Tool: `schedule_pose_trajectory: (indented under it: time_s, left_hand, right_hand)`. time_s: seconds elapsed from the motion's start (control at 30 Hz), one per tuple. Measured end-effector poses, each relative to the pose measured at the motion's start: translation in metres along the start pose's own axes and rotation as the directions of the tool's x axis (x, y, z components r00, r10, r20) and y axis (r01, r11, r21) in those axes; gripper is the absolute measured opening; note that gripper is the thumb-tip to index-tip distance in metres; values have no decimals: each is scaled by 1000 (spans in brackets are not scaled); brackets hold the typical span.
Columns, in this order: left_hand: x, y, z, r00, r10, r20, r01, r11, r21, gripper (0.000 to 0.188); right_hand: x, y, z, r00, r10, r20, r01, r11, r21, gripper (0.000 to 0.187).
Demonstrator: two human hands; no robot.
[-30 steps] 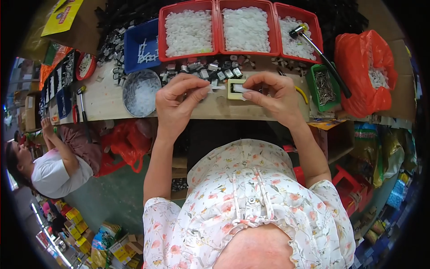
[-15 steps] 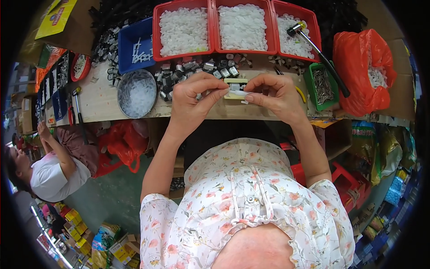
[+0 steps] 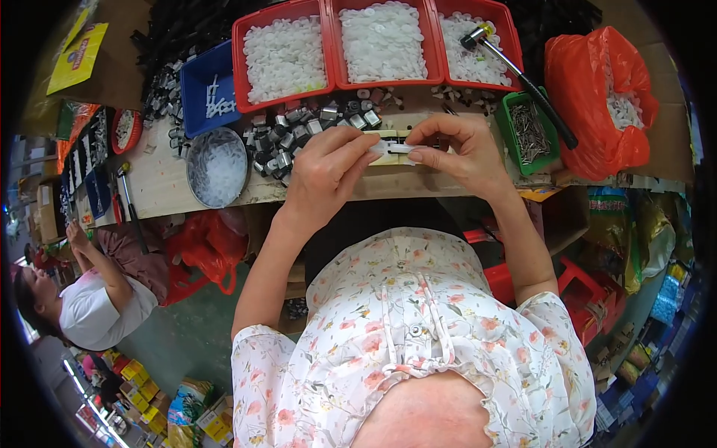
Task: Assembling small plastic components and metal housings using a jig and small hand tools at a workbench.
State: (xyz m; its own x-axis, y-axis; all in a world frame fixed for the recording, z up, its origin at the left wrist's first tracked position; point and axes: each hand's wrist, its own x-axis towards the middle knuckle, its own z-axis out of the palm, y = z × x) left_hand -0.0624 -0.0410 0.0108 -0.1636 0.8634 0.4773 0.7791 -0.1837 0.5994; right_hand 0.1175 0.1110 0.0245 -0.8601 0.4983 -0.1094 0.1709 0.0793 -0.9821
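Note:
Near the front edge of the workbench my left hand (image 3: 326,166) and my right hand (image 3: 469,155) face each other, fingers pinched. Between them is a small white plastic part (image 3: 397,148), its left end in my left fingertips and its right end in my right ones. Right behind it lies a cream-coloured block (image 3: 388,134) with dark slots, partly covered by my fingers. Black-and-silver metal pieces (image 3: 287,138) are heaped beside my left hand. A green tray (image 3: 550,155) of metal pins stands to the right of my right hand.
Red bins (image 3: 284,95) of white plastic discs line the back. A hammer (image 3: 523,82) lies across the right bin and green tray, beside a red plastic bag (image 3: 590,97). At left are a blue tray (image 3: 196,86) and a round metal bowl (image 3: 193,166). Another person (image 3: 104,299) sits far left.
The view has shifted slightly, so the bench things appear farther left. Both hands still pinch the white part; my fingers have moved a little, and dark details now show at it.

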Motion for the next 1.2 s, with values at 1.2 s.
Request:
schedule_pose_trajectory:
  time_s: [1.2]
  left_hand:
    - [6,-5,58,999,-33,17,32,999,32,19]
  right_hand:
    - [-19,18,-24,978,-206,42,171,661,-731,26]
